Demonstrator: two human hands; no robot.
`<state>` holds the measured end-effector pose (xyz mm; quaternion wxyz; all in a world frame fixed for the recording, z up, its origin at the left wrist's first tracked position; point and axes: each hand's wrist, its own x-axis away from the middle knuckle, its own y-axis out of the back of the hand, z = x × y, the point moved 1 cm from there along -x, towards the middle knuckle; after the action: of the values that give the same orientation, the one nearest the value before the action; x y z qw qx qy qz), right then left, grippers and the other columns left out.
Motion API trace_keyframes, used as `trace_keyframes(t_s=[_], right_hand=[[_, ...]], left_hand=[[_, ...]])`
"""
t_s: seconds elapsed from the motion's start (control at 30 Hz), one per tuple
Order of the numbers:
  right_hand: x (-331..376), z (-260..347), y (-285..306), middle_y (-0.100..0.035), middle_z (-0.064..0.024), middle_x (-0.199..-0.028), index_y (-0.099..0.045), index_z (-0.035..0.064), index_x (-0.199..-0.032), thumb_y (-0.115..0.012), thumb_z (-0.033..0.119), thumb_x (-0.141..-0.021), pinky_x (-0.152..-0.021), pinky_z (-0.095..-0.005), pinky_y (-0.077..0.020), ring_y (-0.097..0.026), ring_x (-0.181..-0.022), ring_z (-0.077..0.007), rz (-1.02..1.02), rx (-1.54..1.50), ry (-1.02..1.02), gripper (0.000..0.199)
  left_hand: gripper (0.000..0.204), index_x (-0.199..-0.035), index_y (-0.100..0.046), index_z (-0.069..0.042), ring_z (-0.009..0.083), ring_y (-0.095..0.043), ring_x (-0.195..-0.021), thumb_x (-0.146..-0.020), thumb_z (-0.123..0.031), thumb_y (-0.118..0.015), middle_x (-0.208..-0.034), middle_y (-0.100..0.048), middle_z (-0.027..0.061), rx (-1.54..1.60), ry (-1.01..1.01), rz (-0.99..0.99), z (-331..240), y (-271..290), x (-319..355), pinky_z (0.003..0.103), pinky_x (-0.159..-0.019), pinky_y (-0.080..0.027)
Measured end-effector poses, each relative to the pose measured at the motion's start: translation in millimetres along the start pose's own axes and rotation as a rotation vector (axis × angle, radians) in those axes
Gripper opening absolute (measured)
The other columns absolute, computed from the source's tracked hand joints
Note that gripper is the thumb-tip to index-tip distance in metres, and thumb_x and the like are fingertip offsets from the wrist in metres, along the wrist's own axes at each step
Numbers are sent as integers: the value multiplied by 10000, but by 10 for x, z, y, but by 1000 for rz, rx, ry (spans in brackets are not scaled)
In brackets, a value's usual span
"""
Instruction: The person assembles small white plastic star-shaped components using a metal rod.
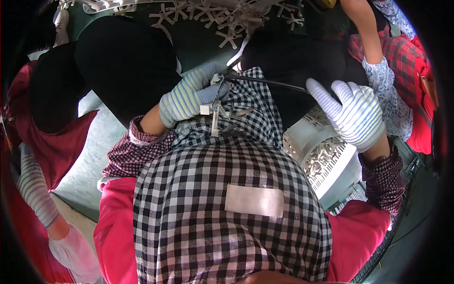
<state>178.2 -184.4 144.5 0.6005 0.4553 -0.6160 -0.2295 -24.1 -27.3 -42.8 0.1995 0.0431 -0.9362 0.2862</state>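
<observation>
My left hand [187, 97], in a striped knit glove, grips a small grey branched plastic piece [218, 111] over my checked apron [227, 199]. My right hand [352, 113], gloved the same way, hangs with fingers spread above a white slatted basket [302, 137] filled with small pale parts. A thin dark rod or cable [269, 83] runs between the two hands. My right hand holds nothing that I can see.
A pile of grey cross-shaped plastic parts [227, 19] lies at the top on a green surface [94, 137]. Another person's arm in a patterned sleeve [383, 80] reaches in at the upper right. A second person's gloved hand [71, 251] is at the lower left.
</observation>
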Motion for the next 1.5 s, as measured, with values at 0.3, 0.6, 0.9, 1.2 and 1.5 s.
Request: trace_keyframes(t_s=[0.3, 0.6, 0.9, 1.2, 1.5], right_hand=[[33, 62, -140, -557, -115, -704, -534, 91, -1213, -573, 168, -793, -562, -359, -461, -572, -592, -272, 61, -481, -111, 429], [-54, 99, -185, -644, -125, -852, -560, -14, -1136, -528, 93, -835, -751, -264, -461, -598, -794, -151, 362, -1499, -478, 321], [-679, 91, -621, -598, -49, -749, -581, -16, -1007, -571, 102, -817, -609, -229, -461, -573, -654, -102, -397, -1797, -477, 224], [-1162, 94, -232, -610, -16, -684, -632, -7, -895, -656, 196, -792, -541, -201, -443, -559, -583, -71, -453, -2064, -373, 229], [-1278, -613, -20, -643, -52, -736, -640, 20, -944, -630, 142, -786, -623, -241, -467, -590, -677, -95, -894, -1233, -498, 200]], left_hand=[[369, -1199, -469, -2, 77, -528, -670, -856, -135, -482, -775, -563, 25, -2, 17, 68, 69, 14, 54, 215, -624, -448], [372, -1213, -461, 4, 93, -542, -730, -855, -89, -511, -818, -558, 31, -55, -60, -20, -75, 24, 1, 231, -672, -465], [666, -1299, -378, 14, 165, -611, -731, -735, -124, -704, -793, -609, 96, 154, -449, -145, -536, -46, 70, 263, -664, -491], [606, -1235, -442, 4, 143, -574, -723, -713, -118, -724, -845, -591, 80, 70, -594, -370, -835, 105, -49, 257, -726, -475], [310, -1002, -577, 29, 143, -608, -790, -791, -191, -637, -852, -614, 61, 131, -281, -108, -1129, 246, -130, 249, -756, -494]])
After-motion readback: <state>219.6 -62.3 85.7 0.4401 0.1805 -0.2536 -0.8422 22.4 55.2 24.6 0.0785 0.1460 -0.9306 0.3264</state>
